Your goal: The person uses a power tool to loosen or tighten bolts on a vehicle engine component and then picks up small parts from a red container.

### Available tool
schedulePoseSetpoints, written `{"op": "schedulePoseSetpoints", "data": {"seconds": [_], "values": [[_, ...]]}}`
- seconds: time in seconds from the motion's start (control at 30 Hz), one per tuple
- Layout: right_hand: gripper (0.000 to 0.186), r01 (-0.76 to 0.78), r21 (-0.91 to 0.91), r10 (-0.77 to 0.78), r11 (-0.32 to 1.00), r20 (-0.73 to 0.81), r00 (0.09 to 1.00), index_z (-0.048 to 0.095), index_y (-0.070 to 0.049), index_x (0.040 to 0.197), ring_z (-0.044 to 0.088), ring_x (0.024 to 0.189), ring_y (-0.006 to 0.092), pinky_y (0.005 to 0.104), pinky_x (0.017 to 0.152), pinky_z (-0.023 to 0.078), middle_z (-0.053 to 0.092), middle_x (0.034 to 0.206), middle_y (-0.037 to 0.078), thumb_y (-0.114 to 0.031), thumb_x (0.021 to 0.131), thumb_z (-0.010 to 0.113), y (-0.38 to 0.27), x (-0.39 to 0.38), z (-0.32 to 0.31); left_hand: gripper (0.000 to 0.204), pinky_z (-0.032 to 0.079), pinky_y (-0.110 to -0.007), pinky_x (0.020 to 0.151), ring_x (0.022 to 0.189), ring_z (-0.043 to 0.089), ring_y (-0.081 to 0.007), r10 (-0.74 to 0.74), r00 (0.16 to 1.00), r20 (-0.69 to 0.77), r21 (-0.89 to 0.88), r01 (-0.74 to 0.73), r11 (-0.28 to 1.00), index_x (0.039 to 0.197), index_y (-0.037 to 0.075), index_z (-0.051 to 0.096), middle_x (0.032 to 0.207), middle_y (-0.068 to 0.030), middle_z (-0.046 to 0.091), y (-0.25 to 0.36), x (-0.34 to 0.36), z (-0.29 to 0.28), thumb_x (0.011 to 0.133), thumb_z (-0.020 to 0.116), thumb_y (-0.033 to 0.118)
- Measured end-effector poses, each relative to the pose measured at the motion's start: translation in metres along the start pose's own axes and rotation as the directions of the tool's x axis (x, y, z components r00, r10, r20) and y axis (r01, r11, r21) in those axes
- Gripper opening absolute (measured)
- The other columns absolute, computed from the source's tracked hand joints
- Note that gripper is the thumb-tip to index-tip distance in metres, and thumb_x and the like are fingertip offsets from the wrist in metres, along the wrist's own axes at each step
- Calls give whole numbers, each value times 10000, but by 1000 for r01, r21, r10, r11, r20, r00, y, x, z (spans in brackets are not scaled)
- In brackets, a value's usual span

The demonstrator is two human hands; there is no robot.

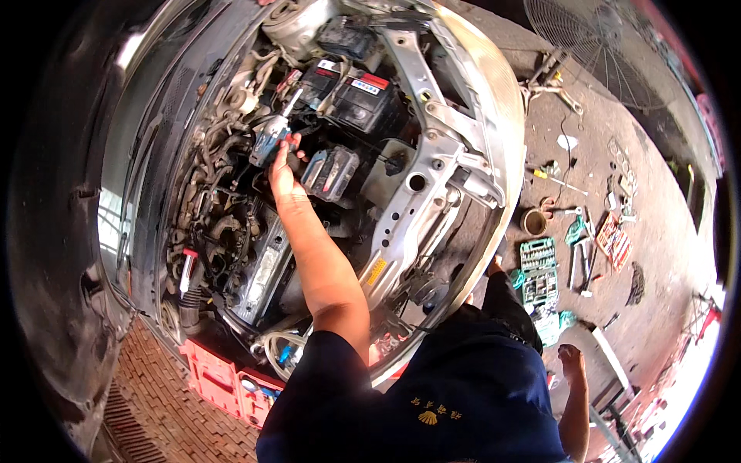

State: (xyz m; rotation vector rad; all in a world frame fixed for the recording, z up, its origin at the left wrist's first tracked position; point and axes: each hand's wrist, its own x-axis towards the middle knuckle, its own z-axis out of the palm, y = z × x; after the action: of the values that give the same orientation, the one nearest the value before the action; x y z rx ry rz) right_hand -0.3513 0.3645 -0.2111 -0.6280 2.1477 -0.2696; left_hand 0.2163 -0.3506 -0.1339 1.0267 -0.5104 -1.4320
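My left hand reaches over the engine bay and is closed around the handle of a cordless impact wrench. The wrench has a blue and grey body, and a long silver socket extension points up and away from its front. Its dark battery pack shows on the other side of my fingers. Engine parts lie beneath and to the left of the tool. My right hand hangs low at my right side, fingers curled in, with nothing visible in it.
A car battery sits beyond the wrench, and a silver front crossmember runs to its right. On the floor at right lie a green socket set, a red tool case and a round can. A fan stands beyond.
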Motion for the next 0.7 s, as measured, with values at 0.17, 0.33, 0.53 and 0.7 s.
{"op": "schedulePoseSetpoints", "data": {"seconds": [0.17,0.33,0.53,0.7], "values": [[360,180,-234,-190,955,-20,981,715,-17,1196,725,1031,317,416,916,544,752,1086,186,-278,968,620,-130,33,-33,289,516,-306,634,695,611,-159,20,999,-29,-15,-21,1000,1225,15,666,1158,-139,758,2,-8,0,1020,681,218],[346,530,-108,-538,841,-55,841,678,25,1261,702,1128,315,400,991,529,732,1190,186,-169,977,649,-329,61,-52,232,514,-315,574,650,611,-176,38,996,-79,-7,-38,999,1152,21,686,1067,-132,771,6,-15,19,978,734,166],[362,989,-72,-984,127,120,135,658,17,1296,646,1194,378,427,1033,505,674,1270,219,-7,936,626,-626,61,-26,255,520,-315,552,636,630,-183,66,995,-81,-14,-67,998,1139,-12,704,1061,-146,763,9,-19,11,966,753,169],[386,964,-165,-956,-210,243,-166,630,-48,1352,581,1277,386,438,1090,480,608,1394,176,-85,970,590,-806,122,65,268,522,-314,546,633,641,-178,91,993,-72,-63,-95,993,1153,19,688,1032,-119,764,7,-19,7,961,759,191]]}}
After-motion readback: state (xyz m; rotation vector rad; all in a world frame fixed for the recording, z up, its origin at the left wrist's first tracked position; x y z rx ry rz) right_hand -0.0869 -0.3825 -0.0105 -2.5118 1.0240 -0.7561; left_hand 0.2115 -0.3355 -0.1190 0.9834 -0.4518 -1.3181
